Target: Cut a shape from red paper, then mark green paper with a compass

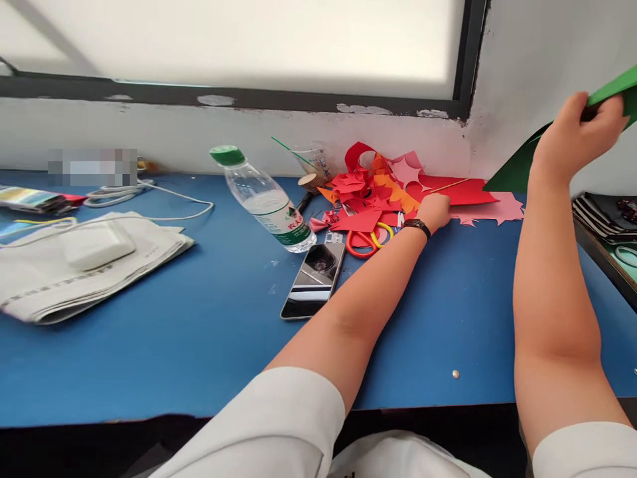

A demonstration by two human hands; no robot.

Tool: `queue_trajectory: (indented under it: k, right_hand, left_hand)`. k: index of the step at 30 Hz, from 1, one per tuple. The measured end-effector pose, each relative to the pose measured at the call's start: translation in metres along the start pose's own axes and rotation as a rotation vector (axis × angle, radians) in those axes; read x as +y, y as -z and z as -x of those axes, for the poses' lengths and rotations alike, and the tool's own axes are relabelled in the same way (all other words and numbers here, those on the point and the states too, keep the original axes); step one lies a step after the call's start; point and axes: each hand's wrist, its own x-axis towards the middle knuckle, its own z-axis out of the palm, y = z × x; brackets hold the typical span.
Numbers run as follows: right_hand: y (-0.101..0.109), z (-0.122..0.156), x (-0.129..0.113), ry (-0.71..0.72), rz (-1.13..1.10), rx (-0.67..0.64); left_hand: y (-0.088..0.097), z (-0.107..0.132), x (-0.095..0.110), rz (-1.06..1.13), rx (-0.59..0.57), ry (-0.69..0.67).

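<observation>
My right hand point(577, 136) is raised at the far right, pinched shut on the edge of a green paper sheet point(517, 169) that hangs down toward the table. My left hand point(434, 211), with a dark watch on its wrist, rests curled on the red paper sheet point(462, 192) at the back of the blue table point(199, 318); whether it grips anything is hidden. Beside it lies a heap of red, orange and pink paper scraps point(371, 189), and orange-handled scissors point(365, 240) lie just left of the wrist.
A plastic water bottle point(266, 202) with a green cap leans near a phone point(314, 280). Folded newspaper point(74, 265) with a white charger and cable sits at the left. A plastic cup point(312, 162) stands by the wall. A dark tray point(604, 232) is at the right.
</observation>
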Motion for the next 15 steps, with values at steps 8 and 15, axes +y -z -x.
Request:
queue_trajectory:
  k: [8, 15]
  right_hand:
    - [0.036, 0.066, -0.118, 0.518, -0.032, -0.712]
    - [0.035, 0.174, -0.136, 0.780, 0.130, -1.713]
  left_hand:
    - [0.048, 0.051, 0.006, 0.478, -0.096, 0.034]
    - [0.141, 0.196, -0.048, 0.917, -0.154, 0.316]
